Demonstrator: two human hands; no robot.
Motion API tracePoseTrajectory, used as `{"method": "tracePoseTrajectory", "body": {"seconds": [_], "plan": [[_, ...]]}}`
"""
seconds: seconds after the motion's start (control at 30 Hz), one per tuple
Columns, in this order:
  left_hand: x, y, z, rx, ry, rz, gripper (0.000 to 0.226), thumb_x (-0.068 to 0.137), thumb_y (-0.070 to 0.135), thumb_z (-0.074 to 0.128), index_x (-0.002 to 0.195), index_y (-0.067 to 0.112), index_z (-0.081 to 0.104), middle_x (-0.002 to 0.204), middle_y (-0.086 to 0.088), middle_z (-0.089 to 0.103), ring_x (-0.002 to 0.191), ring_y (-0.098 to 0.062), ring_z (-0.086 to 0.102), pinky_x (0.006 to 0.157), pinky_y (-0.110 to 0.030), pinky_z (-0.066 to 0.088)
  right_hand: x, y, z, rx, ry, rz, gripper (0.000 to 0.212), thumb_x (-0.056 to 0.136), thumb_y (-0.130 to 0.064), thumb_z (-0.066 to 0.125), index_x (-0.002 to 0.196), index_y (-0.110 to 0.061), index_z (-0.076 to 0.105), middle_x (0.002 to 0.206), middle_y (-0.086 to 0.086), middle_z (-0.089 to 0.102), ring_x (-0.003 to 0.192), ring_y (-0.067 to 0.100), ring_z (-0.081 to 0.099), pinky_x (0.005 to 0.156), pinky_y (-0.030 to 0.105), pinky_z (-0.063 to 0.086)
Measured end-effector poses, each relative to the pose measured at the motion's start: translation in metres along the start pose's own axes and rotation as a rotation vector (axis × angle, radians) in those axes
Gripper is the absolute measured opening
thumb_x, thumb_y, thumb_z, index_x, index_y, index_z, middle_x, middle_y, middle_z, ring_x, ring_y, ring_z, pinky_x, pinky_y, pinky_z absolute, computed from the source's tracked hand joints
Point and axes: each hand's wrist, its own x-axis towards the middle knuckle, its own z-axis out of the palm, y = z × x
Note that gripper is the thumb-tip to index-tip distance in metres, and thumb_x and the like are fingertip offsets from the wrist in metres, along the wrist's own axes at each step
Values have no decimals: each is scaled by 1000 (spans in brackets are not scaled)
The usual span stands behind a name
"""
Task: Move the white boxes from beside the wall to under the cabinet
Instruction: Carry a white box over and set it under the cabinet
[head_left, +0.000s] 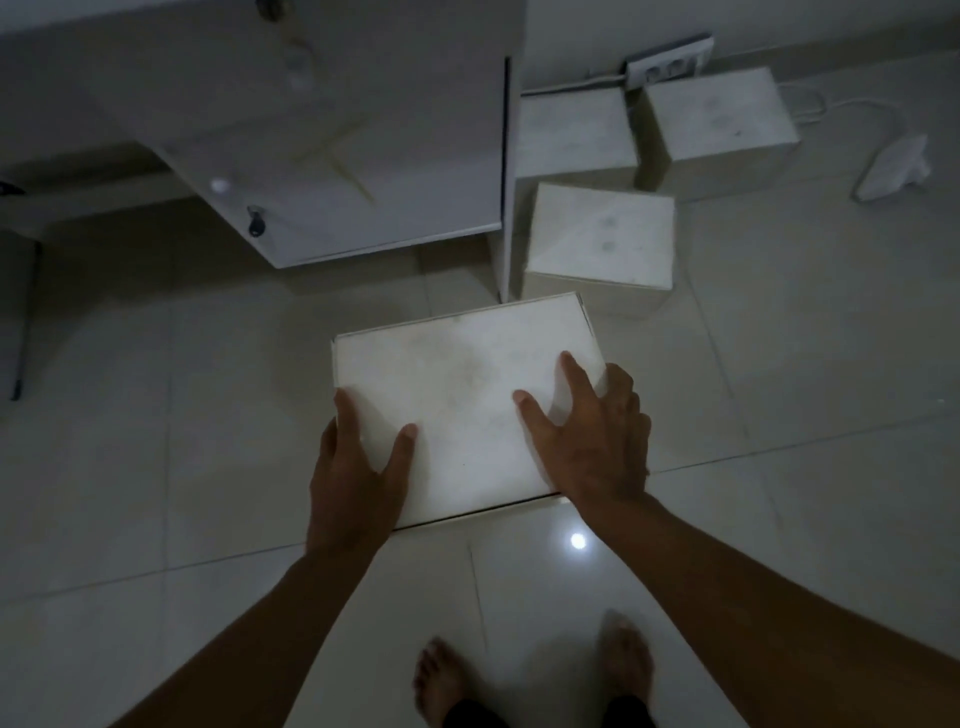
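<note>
White box (457, 395), the big flat one, is held up over the tile floor (779, 415), w/ both hands on it. Left hand (353, 467) grips the near left corner: thumb on top, fingers wrapped down the left side. Right hand (587, 441) is spread wide on the near right corner, thumb & pointer finger flat on top, other fingers curled over the right edge. So both hands are pressed on the box, one each side.

The box is in front of the cabinet (337, 156), near its bottom right corner, not under it yet. A key (255, 221) hangs in the cabinet door.

3 more white boxes sit on the floor right of the cabinet: one close (602, 239), two further back by the wall (576, 135) (722, 114). A power strip (670, 65) leans at the wall behind them. Two bare feet (535, 680) show at the bottom.
</note>
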Motion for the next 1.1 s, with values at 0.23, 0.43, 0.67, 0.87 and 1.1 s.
{"method": "tracePoseTrajectory", "body": {"seconds": [0.23,0.43,0.67,0.87,1.1], "plan": [[78,-57,32,-49,31,0,87,91,56,53,157,27,4,158,-5,25,142,-28,29,112,-37,28,57,-20,86,7,44,-52,71,89,-70,46,148,-34,32,152,16,28,132,35,38,109,50,35],[148,-108,104,-81,69,18,88,90,57,53,157,26,5,158,-6,26,142,-29,30,112,-37,28,121,-3,170,31,99,-80,71,89,-69,48,148,-33,35,151,16,30,132,36,39,109,49,33],[216,-163,185,-61,66,52,89,90,61,52,156,27,3,156,-7,30,141,-31,32,111,-44,32,175,30,269,3,160,-50,75,86,-73,47,148,-33,35,150,17,29,132,38,38,108,51,32],[246,-174,201,-22,142,123,89,89,63,50,157,25,8,155,-8,33,140,-30,33,111,-43,31,196,32,297,-19,276,-70,74,86,-75,43,147,-34,34,149,16,31,129,36,40,107,50,33],[245,-171,197,314,158,403,98,79,85,29,156,26,16,164,-7,-1,151,-27,6,119,-50,18,207,22,296,-115,359,-233,67,91,-62,40,146,-24,38,159,18,24,145,35,25,113,57,20]]}}
